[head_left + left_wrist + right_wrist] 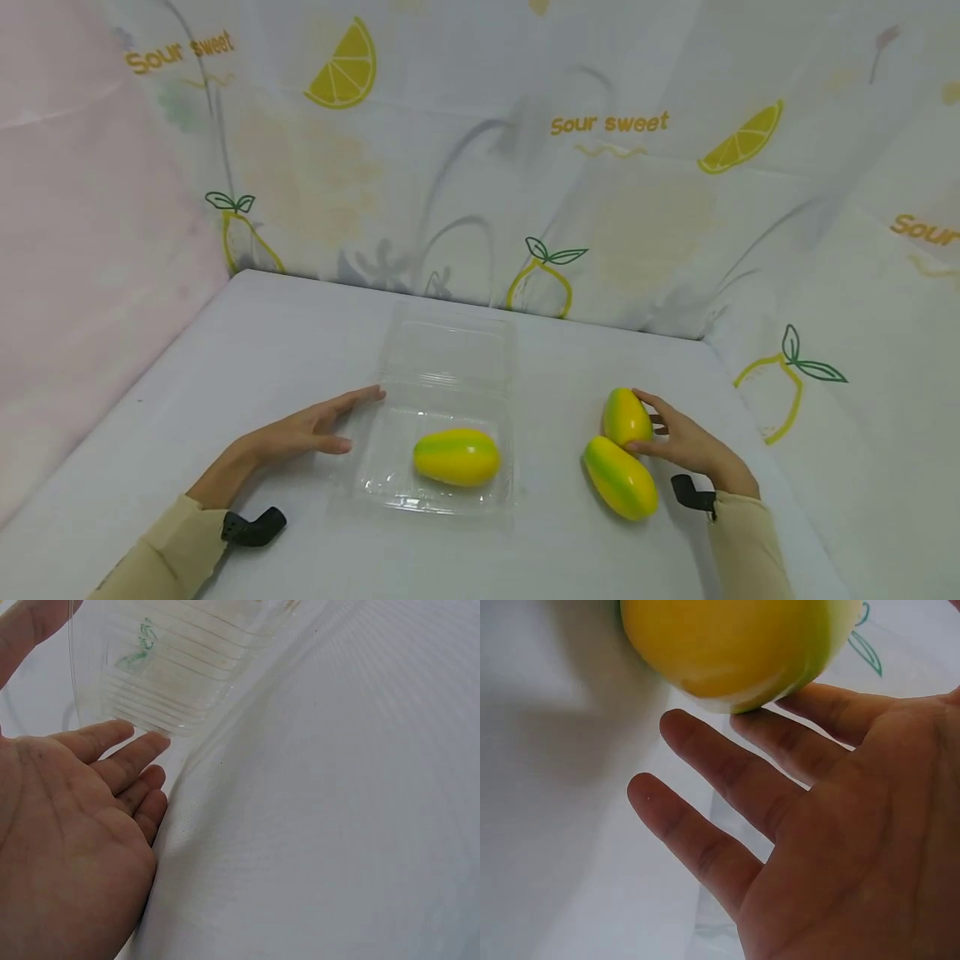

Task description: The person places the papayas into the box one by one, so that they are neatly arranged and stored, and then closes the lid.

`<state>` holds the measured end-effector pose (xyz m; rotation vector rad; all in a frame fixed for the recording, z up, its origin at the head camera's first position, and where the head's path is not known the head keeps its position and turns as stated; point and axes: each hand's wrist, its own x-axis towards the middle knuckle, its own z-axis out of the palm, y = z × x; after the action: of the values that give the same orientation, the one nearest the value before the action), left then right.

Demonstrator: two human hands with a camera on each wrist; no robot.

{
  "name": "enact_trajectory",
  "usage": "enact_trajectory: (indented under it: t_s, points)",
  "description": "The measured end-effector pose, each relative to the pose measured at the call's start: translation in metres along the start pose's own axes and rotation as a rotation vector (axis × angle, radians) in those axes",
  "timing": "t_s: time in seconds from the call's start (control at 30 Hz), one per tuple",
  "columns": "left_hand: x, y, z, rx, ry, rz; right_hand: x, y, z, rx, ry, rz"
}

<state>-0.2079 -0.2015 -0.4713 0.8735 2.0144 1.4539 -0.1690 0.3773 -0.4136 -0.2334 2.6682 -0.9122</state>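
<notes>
One white desk [300, 333], lemon-printed cloth [420, 192] behind, our right hand [686, 440] pinching the farthest fruit [626, 417], its long axis pointing away from us, right of clear box [390, 454], our left hand [307, 427] straight-fingered

On the near left of the clear container [450, 350], the person's left sleeve [161, 546] is beige and softly creased, loose and uneven at its end; from it juts a black left fitting [253, 531], bent like an elbow and rounded at the tip. On the near right of the container, the right sleeve [750, 546] is similarly beige, with a bent black right fitting [688, 493] at its edge.
</notes>
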Motion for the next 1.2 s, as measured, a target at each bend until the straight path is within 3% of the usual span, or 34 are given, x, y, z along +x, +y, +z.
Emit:
enact_trajectory:
  t_s: [0.3,0.5,0.73,1.0,1.2]
  points:
    - [-0.001,0.001,-0.001,-0.005,-0.014,0.053,0.001,-0.007,0.003,-0.069,0.041,-0.076]
    - [0.0,0.0,-0.001,0.001,-0.017,0.065,0.0,-0.002,0.0,-0.038,-0.001,-0.043]
    - [0.001,-0.002,0.0,-0.01,-0.015,0.072,-0.002,0.002,0.0,0.006,-0.021,-0.062]
    - [-0.004,0.0,-0.001,0.006,-0.002,0.058,0.006,0.004,0.008,0.023,-0.024,-0.247]
    - [-0.001,0.0,0.0,0.005,-0.009,0.065,0.001,0.006,0.003,-0.013,0.009,-0.264]
